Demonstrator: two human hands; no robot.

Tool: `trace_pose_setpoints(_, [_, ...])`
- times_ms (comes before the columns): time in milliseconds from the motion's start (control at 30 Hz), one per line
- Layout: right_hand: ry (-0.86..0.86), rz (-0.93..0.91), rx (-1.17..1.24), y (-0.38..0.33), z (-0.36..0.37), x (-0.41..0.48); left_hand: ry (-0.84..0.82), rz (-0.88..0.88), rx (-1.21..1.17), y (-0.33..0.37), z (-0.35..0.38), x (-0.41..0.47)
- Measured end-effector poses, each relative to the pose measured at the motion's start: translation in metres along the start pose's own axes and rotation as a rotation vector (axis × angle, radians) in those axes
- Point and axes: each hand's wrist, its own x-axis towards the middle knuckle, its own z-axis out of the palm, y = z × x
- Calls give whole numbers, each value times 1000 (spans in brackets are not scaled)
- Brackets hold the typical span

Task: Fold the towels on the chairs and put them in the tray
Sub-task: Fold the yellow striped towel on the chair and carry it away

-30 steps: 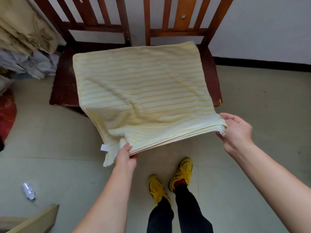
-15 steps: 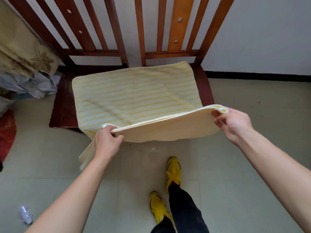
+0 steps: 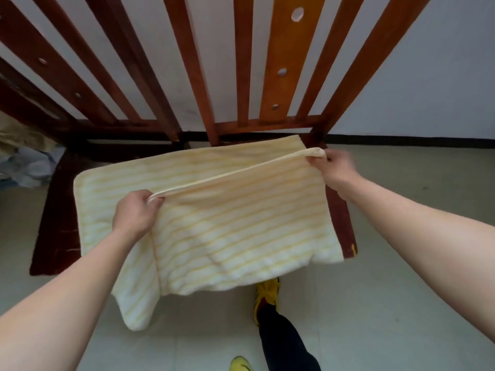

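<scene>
The towel is lying across the chair, its far edge running along the foot of the chair's back and its near part hanging off the front of the seat. One loose corner is drooping toward the floor at the chair's front left.

Both hands are pinching the same hemmed edge and holding it taut above the seat. The left hand is gripping it with curled fingers over the front-left part of the seat. The right hand, a little blurred, is gripping the other end close to the chair's back on the right.

That raised edge is therefore running slantwise across the seat, not parallel to the towel's far edge. The right hand is sitting almost over that far edge, while the left hand is well short of it. Judging from this, the left hand is facing the longer carry toward the chair's back if the two edges are to meet squarely. No tray is showing.
</scene>
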Motion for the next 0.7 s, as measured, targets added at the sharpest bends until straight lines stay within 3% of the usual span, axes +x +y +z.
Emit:
trace_pose_setpoints(367, [-4, 16, -215, 37, 63, 140, -50, -4, 41, 18, 56, 119])
trace_pose_setpoints(700, [96, 81, -680, 43, 85, 177, -73, -180, 14, 13, 77, 153])
